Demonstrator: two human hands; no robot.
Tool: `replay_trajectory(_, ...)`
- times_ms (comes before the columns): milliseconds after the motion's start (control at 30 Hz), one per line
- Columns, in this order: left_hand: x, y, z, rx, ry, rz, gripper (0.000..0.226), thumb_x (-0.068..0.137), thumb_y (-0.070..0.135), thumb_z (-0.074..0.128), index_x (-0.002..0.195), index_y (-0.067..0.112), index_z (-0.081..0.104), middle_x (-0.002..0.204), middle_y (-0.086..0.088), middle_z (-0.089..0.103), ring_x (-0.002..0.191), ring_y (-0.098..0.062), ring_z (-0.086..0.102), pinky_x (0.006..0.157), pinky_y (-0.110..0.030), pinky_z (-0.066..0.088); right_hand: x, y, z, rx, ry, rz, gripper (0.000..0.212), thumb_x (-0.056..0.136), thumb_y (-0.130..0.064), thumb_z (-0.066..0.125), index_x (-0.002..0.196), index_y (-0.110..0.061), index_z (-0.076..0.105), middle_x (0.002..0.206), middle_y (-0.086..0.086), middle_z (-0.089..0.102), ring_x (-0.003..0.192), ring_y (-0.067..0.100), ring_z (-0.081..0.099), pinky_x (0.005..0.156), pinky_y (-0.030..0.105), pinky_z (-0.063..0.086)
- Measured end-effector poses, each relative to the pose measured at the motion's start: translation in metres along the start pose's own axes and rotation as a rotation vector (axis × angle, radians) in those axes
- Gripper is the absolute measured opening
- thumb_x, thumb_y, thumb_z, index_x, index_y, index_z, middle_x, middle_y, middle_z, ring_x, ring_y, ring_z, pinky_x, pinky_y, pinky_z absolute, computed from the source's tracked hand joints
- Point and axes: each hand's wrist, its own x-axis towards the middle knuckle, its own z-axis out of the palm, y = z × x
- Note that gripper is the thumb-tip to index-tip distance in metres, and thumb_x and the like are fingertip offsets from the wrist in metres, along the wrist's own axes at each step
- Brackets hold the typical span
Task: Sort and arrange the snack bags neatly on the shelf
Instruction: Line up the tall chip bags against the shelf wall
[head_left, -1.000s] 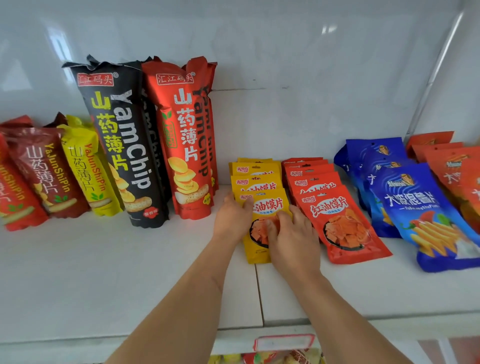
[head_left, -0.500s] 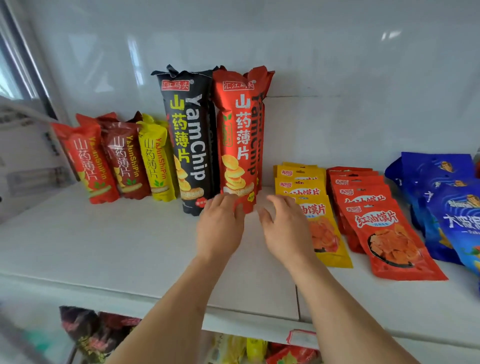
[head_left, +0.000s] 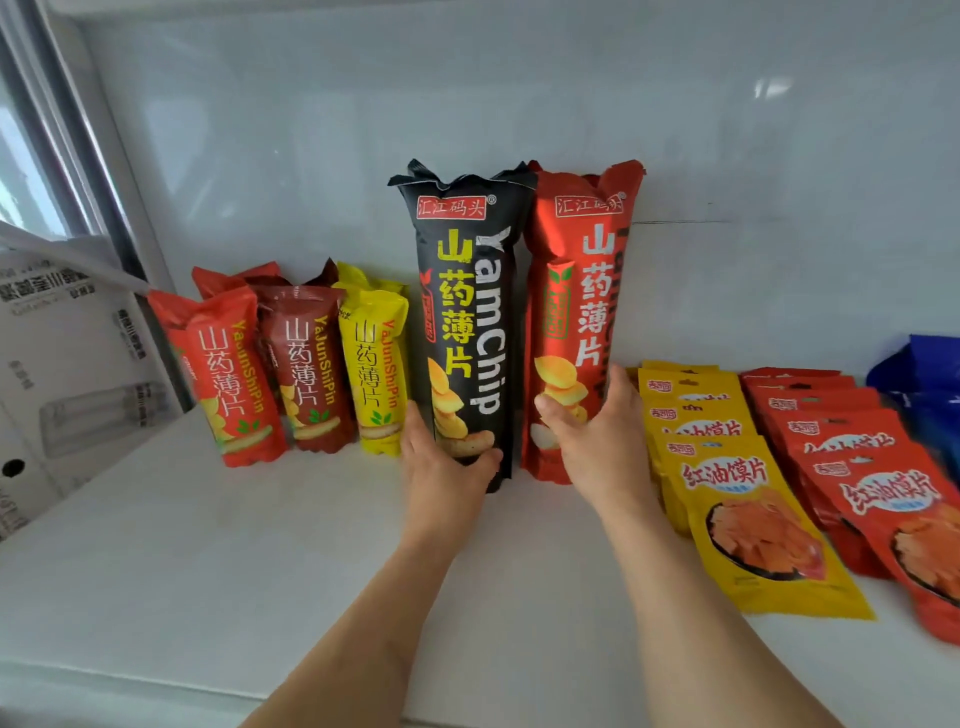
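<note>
The left hand (head_left: 441, 462) held the tall black YamChip bag (head_left: 467, 322) near its base, its grip wrapped around the bag with the thumb across the front and the fingers behind the left side. The right hand (head_left: 597, 441) held the tall red bag (head_left: 576, 312) low down in the same way, thumb on the front and fingers curled round the right side. Both tall bags stood upright side by side, touching, toward the back edge of the white shelf (head_left: 208, 571), against the rear wall. To their left stood three shorter bags in a row: a red bag (head_left: 228, 379), a dark red bag (head_left: 306, 369) and a yellow bag (head_left: 371, 369), the yellow one just beside the black bag. To the right, a stack of yellow flat packs (head_left: 748, 519) lay overlapping toward the front edge, with a stack of red flat packs (head_left: 872, 478) beside it and blue bags (head_left: 930, 374) at the far right.
</note>
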Motion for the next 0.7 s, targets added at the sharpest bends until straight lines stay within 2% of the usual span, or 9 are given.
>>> replay_trajectory(100,0.009,-0.006,0.002,-0.036,-0.059,-0.065,0.110,0.060,0.048,0.081,0.152,0.035,0.021,0.151,0.003,0.044,0.138,-0.021,0.045,0.109,-0.050,0.045,0.009,0.000,0.010,0.050,0.022,0.015,0.090,0.077,-0.056,0.073,0.148,-0.026,0.027,0.141,0.000,0.043,0.129,0.020,0.045,0.097,0.038,0.047)
replay_trajectory(167,0.013,-0.008,0.003,-0.043,-0.099,-0.064,0.108,0.060,0.046,0.083,0.150,0.033,0.025,0.146,0.004,0.049,0.133,-0.020,0.051,0.106,-0.049,0.049,0.015,0.005,0.015,0.070,0.028,0.034,0.095,0.073,-0.060,0.075,0.147,-0.028,0.025,0.140,-0.002,0.045,0.128,0.020,0.047,0.098,0.042,0.050)
replay_trajectory(267,0.016,-0.008,0.004,-0.027,-0.109,-0.040,0.108,0.070,0.034,0.087,0.155,0.025,0.022,0.151,0.001,0.040,0.135,-0.020,0.046,0.110,-0.046,0.045,0.020,0.011,0.020,0.106,0.003,0.066,0.100,0.069,-0.056,0.080,0.148,-0.030,0.023,0.137,-0.003,0.048,0.125,0.020,0.050,0.098,0.045,0.050)
replay_trajectory(400,0.016,-0.011,0.005,0.014,-0.081,-0.032,0.110,0.073,0.033,0.088,0.157,0.021,0.018,0.149,-0.001,0.031,0.134,-0.025,0.044,0.110,-0.044,0.042,0.021,0.017,0.025,0.122,0.012,0.053,0.095,0.072,-0.046,0.082,0.148,-0.030,0.025,0.136,-0.001,0.047,0.121,0.019,0.051,0.093,0.037,0.050)
replay_trajectory(467,0.018,-0.013,0.007,0.014,-0.060,-0.031,0.111,0.070,0.035,0.089,0.157,0.021,0.021,0.147,-0.002,0.031,0.135,-0.026,0.043,0.112,-0.046,0.040,0.019,0.019,0.025,0.104,0.038,0.035,0.092,0.073,-0.046,0.082,0.146,-0.031,0.028,0.135,-0.001,0.046,0.120,0.018,0.052,0.091,0.037,0.050)
replay_trajectory(600,0.020,-0.015,0.009,0.023,-0.055,-0.046,0.112,0.069,0.040,0.089,0.156,0.019,0.022,0.145,-0.003,0.033,0.137,-0.027,0.039,0.114,-0.047,0.037,0.014,0.021,0.023,0.102,0.066,0.024,0.090,0.072,-0.048,0.082,0.144,-0.033,0.031,0.134,-0.001,0.046,0.121,0.019,0.052,0.095,0.045,0.052)
replay_trajectory(700,0.023,-0.016,0.010,0.023,-0.063,-0.046,0.112,0.068,0.041,0.089,0.156,0.019,0.023,0.147,-0.004,0.038,0.139,-0.026,0.037,0.115,-0.047,0.035,0.013,0.022,0.019,0.097,0.069,0.019,0.091,0.074,-0.045,0.081,0.147,-0.030,0.030,0.136,0.003,0.045,0.124,0.021,0.049,0.097,0.040,0.048)
